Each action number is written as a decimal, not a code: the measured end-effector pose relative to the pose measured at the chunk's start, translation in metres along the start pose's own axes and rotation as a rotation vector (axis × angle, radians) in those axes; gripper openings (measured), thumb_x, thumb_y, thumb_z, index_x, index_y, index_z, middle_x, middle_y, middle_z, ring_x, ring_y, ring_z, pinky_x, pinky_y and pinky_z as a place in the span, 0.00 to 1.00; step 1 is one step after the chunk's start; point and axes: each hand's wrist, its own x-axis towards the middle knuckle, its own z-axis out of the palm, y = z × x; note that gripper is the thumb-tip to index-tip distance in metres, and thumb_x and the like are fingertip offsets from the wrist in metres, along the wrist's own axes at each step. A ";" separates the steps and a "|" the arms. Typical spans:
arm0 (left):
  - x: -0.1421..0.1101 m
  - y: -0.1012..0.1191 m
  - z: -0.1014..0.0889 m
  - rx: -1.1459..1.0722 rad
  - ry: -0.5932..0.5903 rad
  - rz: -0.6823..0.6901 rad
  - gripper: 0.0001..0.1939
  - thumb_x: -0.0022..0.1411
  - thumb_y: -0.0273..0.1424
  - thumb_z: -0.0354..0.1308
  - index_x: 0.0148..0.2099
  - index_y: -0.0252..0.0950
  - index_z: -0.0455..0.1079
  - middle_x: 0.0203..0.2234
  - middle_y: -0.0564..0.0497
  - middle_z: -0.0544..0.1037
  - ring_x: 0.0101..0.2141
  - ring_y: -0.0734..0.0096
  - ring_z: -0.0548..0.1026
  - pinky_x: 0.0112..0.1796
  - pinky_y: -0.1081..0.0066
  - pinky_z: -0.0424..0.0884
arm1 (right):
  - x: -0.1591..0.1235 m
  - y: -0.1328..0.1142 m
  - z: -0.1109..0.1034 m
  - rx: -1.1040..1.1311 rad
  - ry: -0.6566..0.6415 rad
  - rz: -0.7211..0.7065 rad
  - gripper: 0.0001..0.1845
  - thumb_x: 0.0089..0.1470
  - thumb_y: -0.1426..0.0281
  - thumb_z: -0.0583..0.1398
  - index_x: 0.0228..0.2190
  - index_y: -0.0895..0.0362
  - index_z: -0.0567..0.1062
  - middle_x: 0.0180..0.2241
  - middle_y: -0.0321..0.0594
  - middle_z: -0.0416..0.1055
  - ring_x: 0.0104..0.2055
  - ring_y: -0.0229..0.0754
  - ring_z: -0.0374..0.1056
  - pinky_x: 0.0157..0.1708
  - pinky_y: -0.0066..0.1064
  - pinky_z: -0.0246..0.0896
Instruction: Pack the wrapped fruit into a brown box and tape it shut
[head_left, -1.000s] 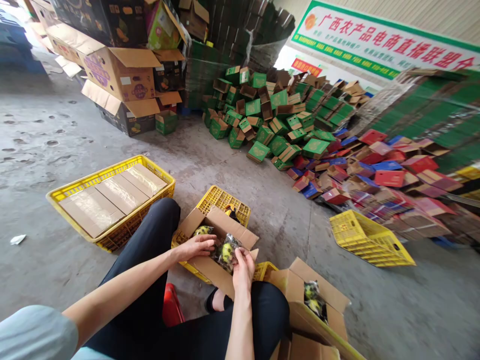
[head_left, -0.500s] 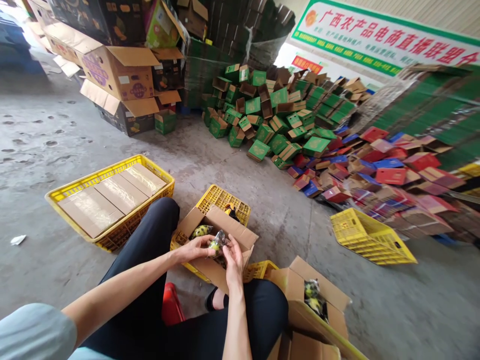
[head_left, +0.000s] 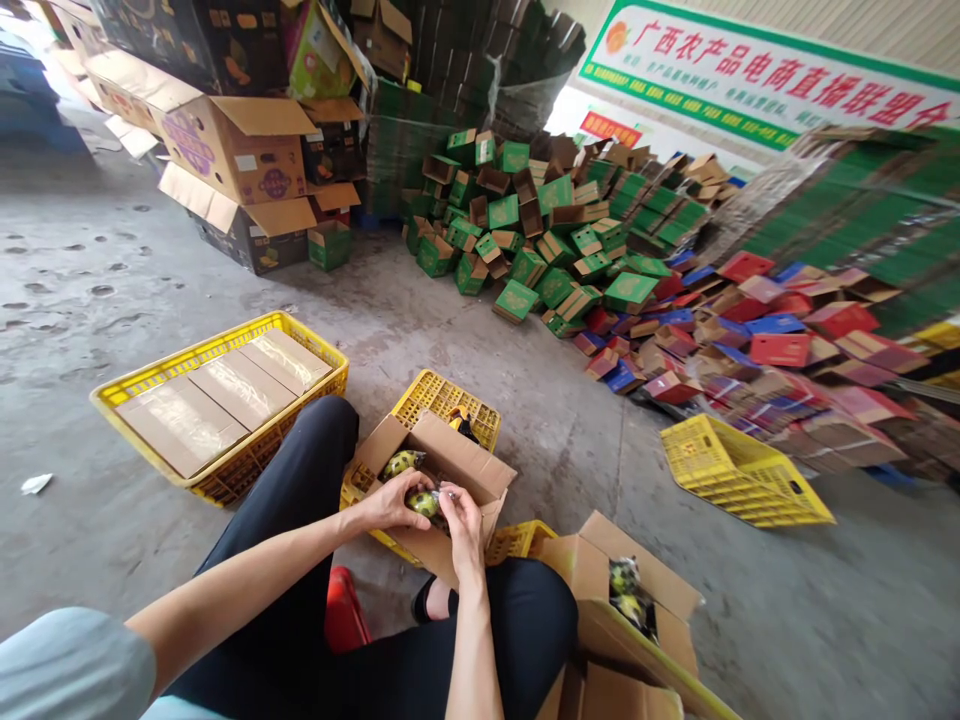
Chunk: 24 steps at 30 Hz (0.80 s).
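I sit on a low red stool (head_left: 343, 612) with an open cardboard box (head_left: 450, 462) in front of my knees, resting on a yellow crate (head_left: 447, 398). My left hand (head_left: 391, 500) and my right hand (head_left: 462, 525) meet over the box, both closed on a green-yellow fruit in a clear plastic bag (head_left: 426, 503). Another bagged fruit (head_left: 400, 463) lies inside the box at its far left corner.
A yellow crate (head_left: 225, 470) with several sealed cartons stands at my left. A second open box (head_left: 637, 640) with bagged fruit sits by my right knee. An empty yellow crate (head_left: 739, 480) lies at the right, before heaps of green, red and blue small boxes (head_left: 570, 250).
The bagged fruit has gone from the box's right side toward its left and lower into it, my right hand following. My left hand has closed on it too.
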 end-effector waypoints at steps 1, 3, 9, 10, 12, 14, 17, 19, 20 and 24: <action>0.000 0.000 0.000 -0.011 -0.006 0.014 0.39 0.44 0.47 0.83 0.56 0.40 0.78 0.50 0.45 0.77 0.51 0.51 0.74 0.56 0.60 0.69 | 0.001 0.001 0.000 0.025 0.022 -0.002 0.22 0.51 0.51 0.73 0.39 0.54 0.85 0.49 0.45 0.84 0.51 0.52 0.78 0.55 0.40 0.72; -0.001 0.000 0.000 -0.073 -0.001 0.009 0.46 0.46 0.48 0.82 0.64 0.42 0.75 0.60 0.42 0.75 0.59 0.46 0.72 0.63 0.56 0.65 | 0.002 0.003 -0.002 0.096 0.068 0.001 0.18 0.48 0.54 0.73 0.35 0.54 0.84 0.50 0.45 0.83 0.52 0.51 0.78 0.55 0.40 0.72; 0.002 -0.003 -0.005 -0.348 -0.105 -0.194 0.43 0.56 0.53 0.76 0.67 0.38 0.74 0.56 0.39 0.80 0.54 0.47 0.78 0.56 0.56 0.72 | 0.005 -0.003 -0.006 0.288 0.233 0.041 0.15 0.42 0.60 0.73 0.31 0.53 0.80 0.50 0.45 0.82 0.50 0.50 0.77 0.48 0.38 0.75; 0.003 -0.005 -0.005 -0.365 -0.135 -0.208 0.40 0.57 0.53 0.75 0.63 0.35 0.76 0.50 0.40 0.82 0.48 0.50 0.80 0.51 0.58 0.74 | 0.004 -0.004 -0.006 0.297 0.232 0.038 0.14 0.42 0.61 0.73 0.30 0.53 0.79 0.47 0.45 0.83 0.49 0.49 0.77 0.48 0.37 0.75; 0.003 -0.007 -0.005 -0.386 -0.148 -0.210 0.34 0.58 0.53 0.75 0.55 0.32 0.80 0.40 0.44 0.83 0.39 0.58 0.80 0.44 0.63 0.73 | 0.003 -0.007 -0.005 0.305 0.216 0.033 0.14 0.43 0.62 0.73 0.31 0.53 0.80 0.43 0.43 0.83 0.45 0.48 0.77 0.46 0.37 0.75; 0.003 -0.008 -0.004 -0.411 -0.108 -0.196 0.31 0.56 0.51 0.77 0.51 0.33 0.80 0.37 0.46 0.82 0.36 0.62 0.78 0.41 0.65 0.71 | 0.001 -0.008 -0.003 0.313 0.198 0.036 0.16 0.44 0.62 0.72 0.37 0.52 0.82 0.43 0.43 0.83 0.46 0.48 0.78 0.46 0.38 0.76; 0.003 -0.006 -0.004 -0.439 -0.060 -0.167 0.29 0.53 0.48 0.79 0.49 0.35 0.80 0.38 0.48 0.82 0.37 0.63 0.77 0.42 0.66 0.70 | -0.001 -0.009 -0.002 0.327 0.178 0.062 0.27 0.46 0.60 0.73 0.49 0.49 0.81 0.53 0.45 0.80 0.54 0.52 0.77 0.49 0.40 0.77; 0.004 -0.005 -0.004 -0.440 -0.038 -0.143 0.28 0.53 0.47 0.80 0.48 0.36 0.79 0.38 0.49 0.82 0.37 0.63 0.77 0.42 0.67 0.69 | -0.003 -0.008 0.000 0.323 0.155 0.095 0.31 0.46 0.59 0.74 0.53 0.48 0.80 0.57 0.44 0.78 0.58 0.53 0.76 0.49 0.41 0.78; 0.004 -0.004 -0.004 -0.436 -0.029 -0.133 0.27 0.53 0.47 0.80 0.48 0.36 0.79 0.38 0.49 0.82 0.38 0.64 0.76 0.42 0.67 0.69 | -0.003 -0.007 0.000 0.318 0.138 0.110 0.31 0.46 0.58 0.74 0.53 0.48 0.80 0.58 0.44 0.78 0.58 0.53 0.75 0.49 0.41 0.78; 0.005 -0.006 -0.003 -0.463 -0.035 -0.137 0.29 0.51 0.45 0.81 0.51 0.38 0.78 0.43 0.48 0.81 0.43 0.61 0.77 0.46 0.65 0.71 | 0.002 0.001 -0.003 0.272 0.129 0.105 0.28 0.47 0.56 0.74 0.48 0.51 0.81 0.53 0.43 0.81 0.54 0.51 0.77 0.48 0.40 0.78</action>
